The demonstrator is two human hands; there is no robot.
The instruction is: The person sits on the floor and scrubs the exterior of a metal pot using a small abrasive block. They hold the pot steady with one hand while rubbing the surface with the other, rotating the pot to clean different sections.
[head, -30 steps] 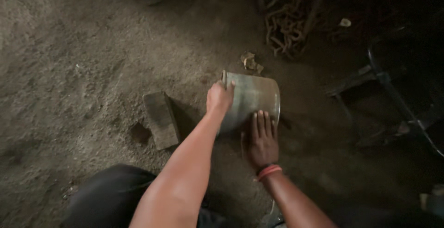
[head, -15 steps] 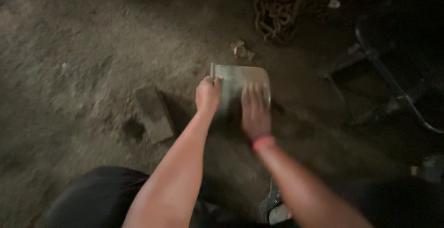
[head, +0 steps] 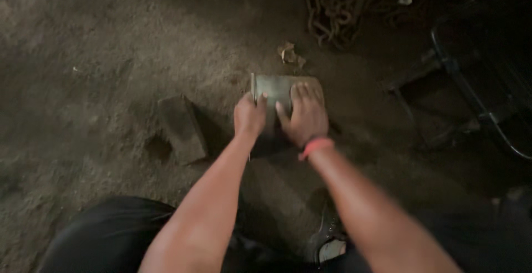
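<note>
Now left hand (head: 249, 117) grips metal sheet (head: 275, 87) edge; right hand (head: 305, 117) flat on top.

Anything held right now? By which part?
Left hand grips the metal block at its left edge, fingers over the rim. Right hand lies flat on its top face, pressing rather than gripping. The block sits on the dirt floor.

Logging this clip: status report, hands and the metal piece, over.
Left hand grips the metal piece's left edge. Right hand lies flat on top, orange wristband showing. Piece rests on the dirt floor. Brick lies left, apart; chain beyond.
</note>
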